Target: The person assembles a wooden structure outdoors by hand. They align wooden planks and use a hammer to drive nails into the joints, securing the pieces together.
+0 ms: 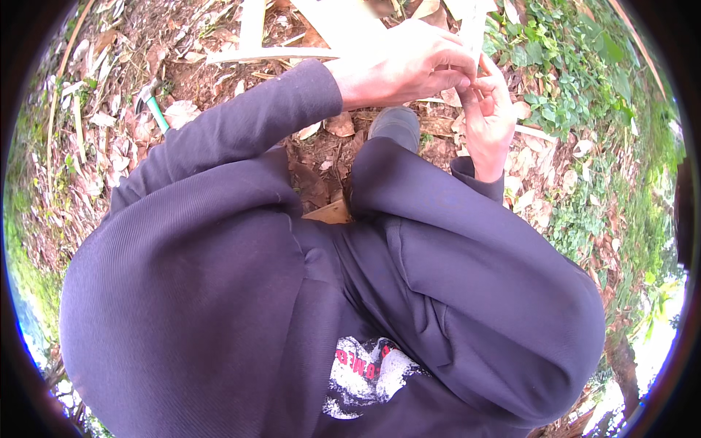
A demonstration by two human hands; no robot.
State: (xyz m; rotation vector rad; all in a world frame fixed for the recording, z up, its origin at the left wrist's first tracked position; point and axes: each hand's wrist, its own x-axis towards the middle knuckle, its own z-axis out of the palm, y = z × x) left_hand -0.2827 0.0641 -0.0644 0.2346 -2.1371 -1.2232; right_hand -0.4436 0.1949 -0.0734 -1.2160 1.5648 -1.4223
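Observation:
My left hand (418, 64) reaches across from the left at the top of the view, its fingers bent and closed together. Fingertip to fingertip with it, my right hand (491, 120) comes up with thumb and fingers pinched. Whatever lies between the fingertips is too small and too bright to make out. A pale, washed-out strip (473, 29) rises right behind the fingers; whether either hand grips it I cannot tell. Beyond my left wrist, pale wooden pieces (343, 25) lie on the ground, including a thin curved strip (274, 54).
A hammer (155, 108) with a green handle lies on leaf-strewn soil at the left, partly behind my sleeve. Green ground plants (566, 69) grow at the right. My shoe (394, 125) stands below my hands, and a wooden piece (330, 212) shows between my legs.

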